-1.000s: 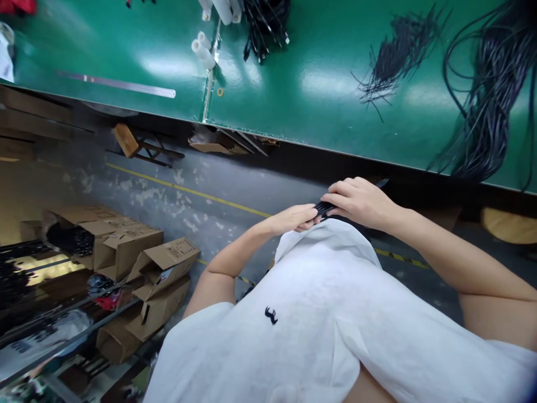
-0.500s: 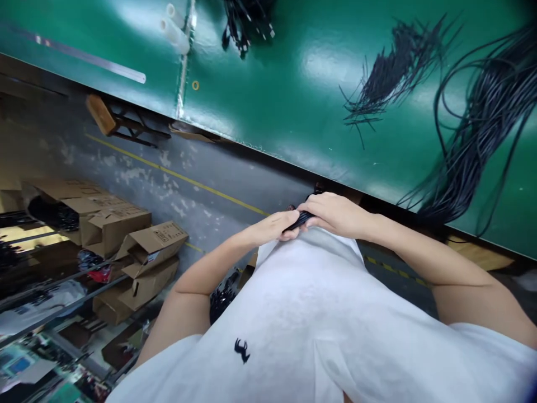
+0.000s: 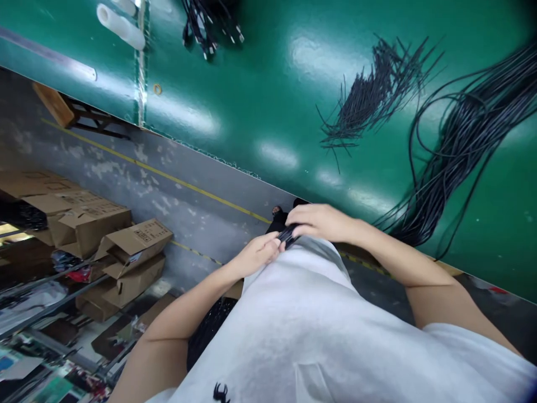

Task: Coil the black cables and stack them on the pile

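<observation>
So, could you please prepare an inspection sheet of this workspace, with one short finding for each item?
Surface: green tabletop, glossy, crossed by a seam.
Job's things: thin black bundle, partly hidden.
Clutter: white tube, metal strip and small yellowish ring on the tabletop.
Hands: left hand and right hand both hold the bundle.
Cables: long black cables, short black strands and plug-ended cables on the tabletop.
Surroundings: cardboard boxes; yellow line on the floor.

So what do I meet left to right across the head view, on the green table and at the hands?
Metal ruler, white tubes, orange ring, cables with plugs, left hand, held black bundle, right hand, short black wires, long black cables.
</observation>
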Tool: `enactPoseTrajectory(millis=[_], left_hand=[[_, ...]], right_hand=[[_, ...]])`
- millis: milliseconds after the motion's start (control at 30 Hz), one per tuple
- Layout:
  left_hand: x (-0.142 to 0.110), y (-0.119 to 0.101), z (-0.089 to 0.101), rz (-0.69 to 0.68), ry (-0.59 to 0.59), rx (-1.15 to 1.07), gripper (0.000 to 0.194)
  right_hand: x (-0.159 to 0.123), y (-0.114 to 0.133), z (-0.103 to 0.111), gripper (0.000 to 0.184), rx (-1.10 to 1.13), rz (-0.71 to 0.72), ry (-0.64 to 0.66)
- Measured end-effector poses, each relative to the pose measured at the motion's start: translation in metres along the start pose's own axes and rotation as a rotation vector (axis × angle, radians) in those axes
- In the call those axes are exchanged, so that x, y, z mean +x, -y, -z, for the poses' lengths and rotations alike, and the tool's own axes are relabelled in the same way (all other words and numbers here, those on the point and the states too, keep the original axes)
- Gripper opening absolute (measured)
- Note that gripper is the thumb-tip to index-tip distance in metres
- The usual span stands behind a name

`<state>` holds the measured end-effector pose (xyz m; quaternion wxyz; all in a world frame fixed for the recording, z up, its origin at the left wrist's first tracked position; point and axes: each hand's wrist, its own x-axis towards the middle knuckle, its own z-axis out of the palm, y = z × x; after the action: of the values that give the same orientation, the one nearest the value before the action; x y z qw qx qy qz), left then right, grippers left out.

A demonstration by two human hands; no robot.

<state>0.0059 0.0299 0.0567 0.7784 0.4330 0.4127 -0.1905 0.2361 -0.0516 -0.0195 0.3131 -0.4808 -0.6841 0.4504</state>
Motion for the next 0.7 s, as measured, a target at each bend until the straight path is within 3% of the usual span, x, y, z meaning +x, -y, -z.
enactPoseTrajectory(millis=[67, 133, 167, 233, 300, 467, 600, 700], left_hand=[[0.003, -0.001, -0.004, -0.002, -0.130, -0.084, 0.042], [0.006, -0.002, -0.005, -0.032, -0.220, -0.182, 0.040], [0.008, -0.003, -0.006, -0.056, -0.261, -0.221, 0.039], [0.010, -0.007, -0.006, -0.105, -0.339, -0.295, 0.039], [0.012, -0.012, -0.008, -0.140, -0.400, -0.362, 0.041], [0.013, -0.020, -0.011, -0.198, -0.492, -0.446, 0.042], [0.014, -0.019, -0.010, -0.211, -0.513, -0.441, 0.038], [0.014, -0.018, -0.005, -0.228, -0.448, -0.416, 0.037]], right_hand=[[-0.003, -0.046, 0.033, 0.030, -0.027, -0.228, -0.214], [-0.006, -0.101, 0.073, 0.027, -0.230, -0.549, -0.531], [-0.006, -0.127, 0.093, 0.028, -0.334, -0.672, -0.619], [-0.005, -0.171, 0.124, 0.032, -0.486, -0.808, -0.634], [-0.002, -0.200, 0.142, 0.036, -0.580, -0.835, -0.523], [0.000, -0.214, 0.149, 0.039, -0.791, -0.731, -0.297], [-0.001, -0.210, 0.152, 0.061, -0.818, -0.679, -0.281], [0.005, -0.210, 0.156, 0.073, -0.775, -0.705, -0.252]])
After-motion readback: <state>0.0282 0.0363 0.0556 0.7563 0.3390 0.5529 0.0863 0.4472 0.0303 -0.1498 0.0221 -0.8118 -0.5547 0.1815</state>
